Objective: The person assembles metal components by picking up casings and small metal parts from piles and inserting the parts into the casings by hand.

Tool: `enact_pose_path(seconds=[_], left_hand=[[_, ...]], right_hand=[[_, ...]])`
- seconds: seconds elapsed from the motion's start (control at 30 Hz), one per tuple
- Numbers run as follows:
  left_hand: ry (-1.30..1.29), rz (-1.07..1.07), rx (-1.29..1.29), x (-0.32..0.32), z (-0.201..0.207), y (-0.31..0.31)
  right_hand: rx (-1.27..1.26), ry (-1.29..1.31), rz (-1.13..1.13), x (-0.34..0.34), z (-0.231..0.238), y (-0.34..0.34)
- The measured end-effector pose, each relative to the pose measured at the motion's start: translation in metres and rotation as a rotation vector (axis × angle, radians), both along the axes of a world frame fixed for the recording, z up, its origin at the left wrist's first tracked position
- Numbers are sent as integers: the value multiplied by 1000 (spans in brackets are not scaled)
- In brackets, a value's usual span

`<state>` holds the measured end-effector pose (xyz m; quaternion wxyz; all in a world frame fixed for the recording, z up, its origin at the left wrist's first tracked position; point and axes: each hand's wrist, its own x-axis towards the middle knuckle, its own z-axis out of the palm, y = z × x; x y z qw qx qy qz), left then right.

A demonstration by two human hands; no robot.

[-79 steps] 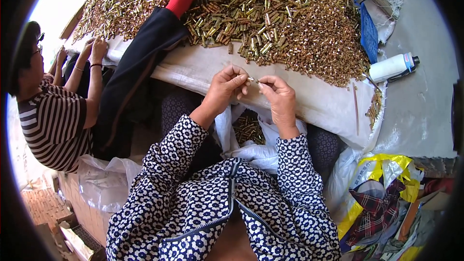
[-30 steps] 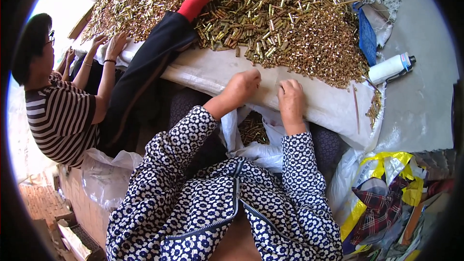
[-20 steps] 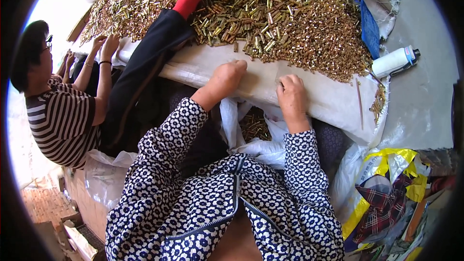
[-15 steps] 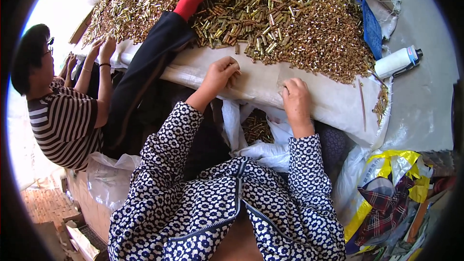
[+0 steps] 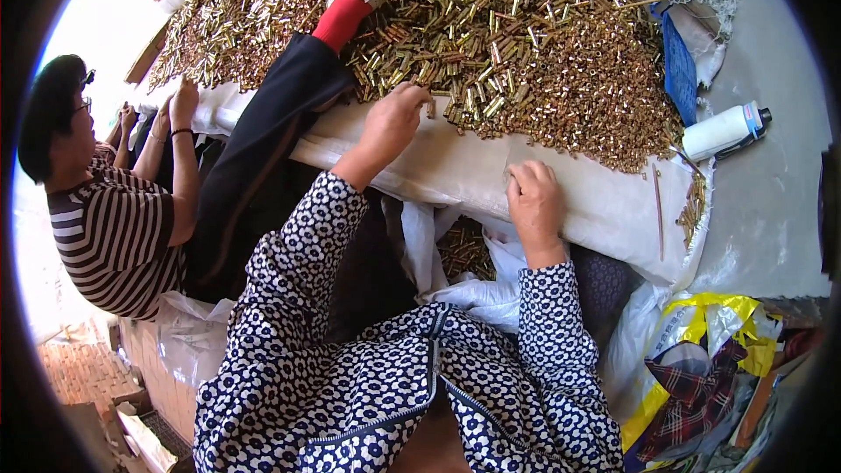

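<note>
A big heap of brass-coloured metal tubes (image 5: 491, 61) lies on the pale-covered table, with smaller short metal pieces (image 5: 604, 92) massed at its right. My left hand (image 5: 392, 127) reaches to the heap's near edge; its fingers are bent down at a small brass-coloured tube (image 5: 430, 109), and the contact is partly hidden. My right hand (image 5: 535, 201) rests at the bare pale table cover (image 5: 464, 158), thumb and fingers pinched together. Whatever lies between those fingertips is too small to make out. Below, between my forearms, an open white sack (image 5: 419, 232) holds similar metal pieces.
A leg in dark trousers (image 5: 254, 149) with a red sock stretches onto the heap at left. Beyond it a person in a striped shirt (image 5: 118, 232) sits at the table. A white bottle (image 5: 724, 131), a thin stick (image 5: 659, 210) and a yellow-and-silver bag (image 5: 718, 320) are at right.
My left hand has moved forward to the heap's edge, its fingers stretching toward the small tube there. My right hand stays nearly in place. The seated person's hands have shifted slightly.
</note>
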<state>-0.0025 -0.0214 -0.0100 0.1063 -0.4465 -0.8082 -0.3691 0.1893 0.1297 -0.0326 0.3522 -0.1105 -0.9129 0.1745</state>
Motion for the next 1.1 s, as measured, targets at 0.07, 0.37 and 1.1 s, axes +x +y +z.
enact_pose_path(seconds=[0.07,0.37,1.1], left_hand=[[54,-88,-146,-12,-1,6],[34,-122,-182,13,-4,4],[-1015,-356,243,75,-7,-20]], right_hand=[[19,9,6,-1,1,0],[-140,53,21,2,-2,-3],[-1208,57,354,-12,11,-36]])
